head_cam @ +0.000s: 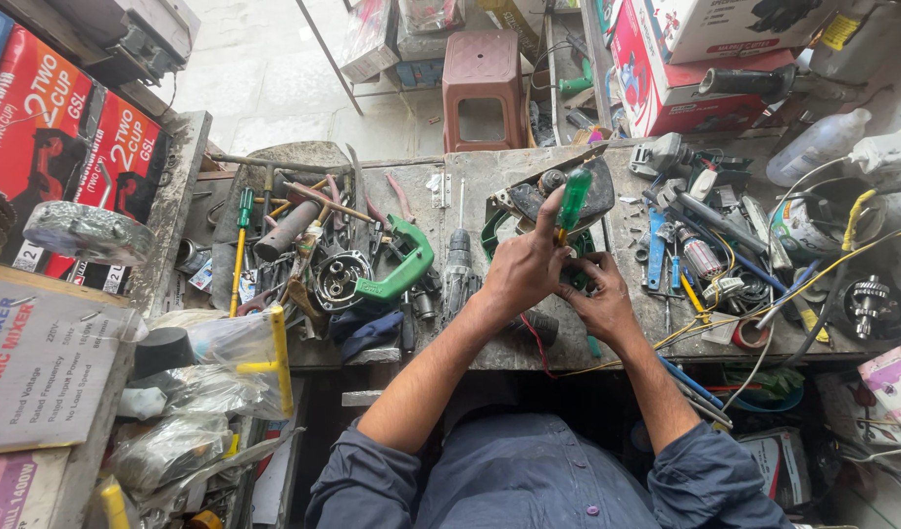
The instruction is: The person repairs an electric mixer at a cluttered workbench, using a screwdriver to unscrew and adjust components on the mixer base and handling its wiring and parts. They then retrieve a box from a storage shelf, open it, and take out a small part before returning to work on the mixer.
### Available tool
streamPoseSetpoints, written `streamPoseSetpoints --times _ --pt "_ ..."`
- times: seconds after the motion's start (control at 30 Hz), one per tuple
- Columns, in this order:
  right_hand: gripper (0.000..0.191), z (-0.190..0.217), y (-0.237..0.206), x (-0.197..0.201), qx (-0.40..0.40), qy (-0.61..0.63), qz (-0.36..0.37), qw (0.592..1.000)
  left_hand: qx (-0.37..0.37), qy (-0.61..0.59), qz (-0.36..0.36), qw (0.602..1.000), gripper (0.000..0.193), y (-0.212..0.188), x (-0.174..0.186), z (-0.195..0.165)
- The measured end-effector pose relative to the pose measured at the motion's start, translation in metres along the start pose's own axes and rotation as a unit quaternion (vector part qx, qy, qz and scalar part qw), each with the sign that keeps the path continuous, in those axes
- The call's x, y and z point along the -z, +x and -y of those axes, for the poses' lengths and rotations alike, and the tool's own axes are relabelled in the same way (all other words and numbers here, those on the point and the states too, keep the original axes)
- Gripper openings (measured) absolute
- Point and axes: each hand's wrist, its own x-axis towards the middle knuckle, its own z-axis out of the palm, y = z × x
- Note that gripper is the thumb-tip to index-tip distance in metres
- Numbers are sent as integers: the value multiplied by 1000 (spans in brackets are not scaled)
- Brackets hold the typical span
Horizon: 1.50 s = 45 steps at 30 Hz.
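1. Two bare hands work close together near the middle of the cluttered workbench [489, 167], forearms reaching up from rolled dark-blue sleeves.
2. The left hand [522, 266] is closed around a screwdriver with a translucent green handle [572, 199], thumb and fingers pinching it just below the handle; the handle stands up and tilts slightly away from the person.
3. The right hand [595, 299] is curled, its fingers pressed down on a green-and-black power tool body [529, 201] lying on the bench just behind both hands; I cannot tell exactly which part it grips.
4. The screwdriver's tip is hidden between the two hands.
5. Left of the hands lie a green tool housing [396, 269] and a black drill [458, 269], near a heap of pliers and rods.
6. Right of the hands sits a tangle of yellow and white wires [764, 294], with a plastic bottle [818, 145] further back.
7. A brown plastic stool [483, 69] stands on the floor beyond the bench.
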Motion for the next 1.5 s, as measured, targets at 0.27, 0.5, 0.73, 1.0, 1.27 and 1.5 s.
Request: streamPoseSetpoints --times 0.27,0.5,0.73,1.0,1.27,1.5 --pt "44 -3 -2 0 25 5 -6 1000 -73 11 23 997 41 8 9 3" --pt "57 18 0 14 80 -36 10 996 -62 14 13 998 36 8 13 5" --pt "44 82 3 69 46 -47 -93 993 -52 6 22 998 31 10 21 -3" --pt "44 143 61 64 249 246 -20 936 -54 28 -12 998 21 6 16 -4" --pt "21 137 69 46 202 295 -25 933 -166 29 -185 968 36 -41 -5 13" --pt "23 133 63 47 223 301 -36 927 -115 187 -58 974 62 -44 -32 45"
